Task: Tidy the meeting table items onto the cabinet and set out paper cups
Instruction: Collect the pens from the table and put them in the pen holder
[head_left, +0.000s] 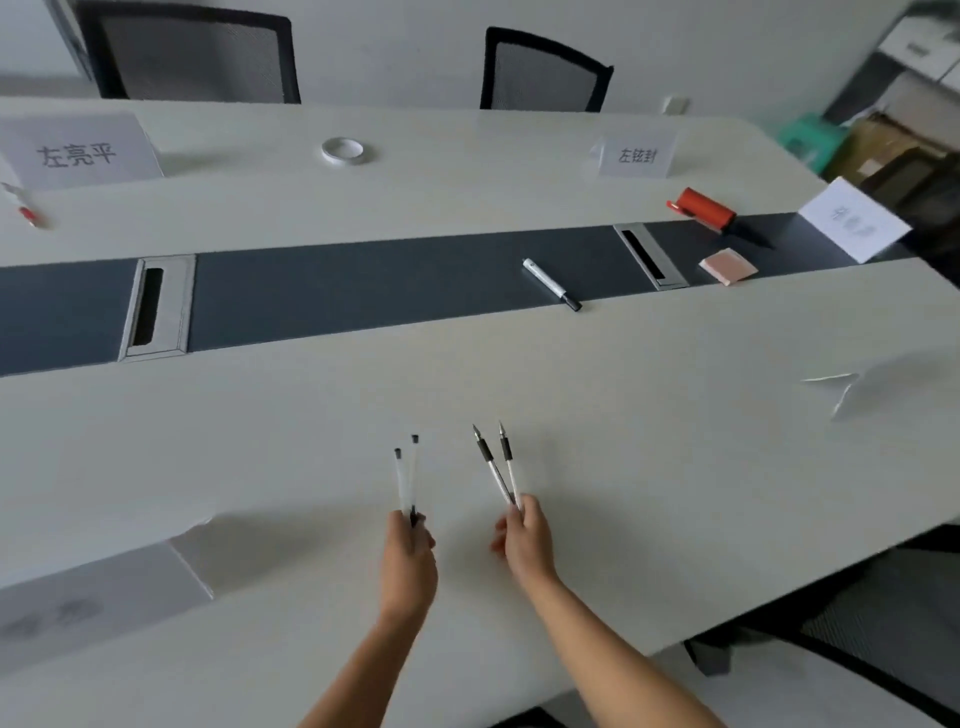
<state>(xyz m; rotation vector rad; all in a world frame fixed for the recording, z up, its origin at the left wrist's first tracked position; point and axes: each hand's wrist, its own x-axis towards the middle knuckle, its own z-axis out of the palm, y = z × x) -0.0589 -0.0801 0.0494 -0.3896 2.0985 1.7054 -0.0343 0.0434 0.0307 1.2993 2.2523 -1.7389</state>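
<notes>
My left hand (408, 556) grips two clear pen caps (406, 475) that point away from me over the near half of the meeting table (649, 415). My right hand (524, 538) grips two uncapped pens (498, 465), tips pointing away. Further out lie a white marker (551, 284) on the dark centre strip, a roll of tape (343, 149), a red stapler-like item (702, 208), a pink sticky-note pad (728, 265) and a red-tipped pen (23, 205) at the far left. No paper cups or cabinet top are in view.
Paper name cards stand at the far left (78, 153), far right (638, 155), right end (852, 218), near left (98, 597) and near right (878, 387). Two cable hatches (156, 306) sit in the strip. Chairs (543, 70) stand behind the table; shelves and boxes (893, 140) at right.
</notes>
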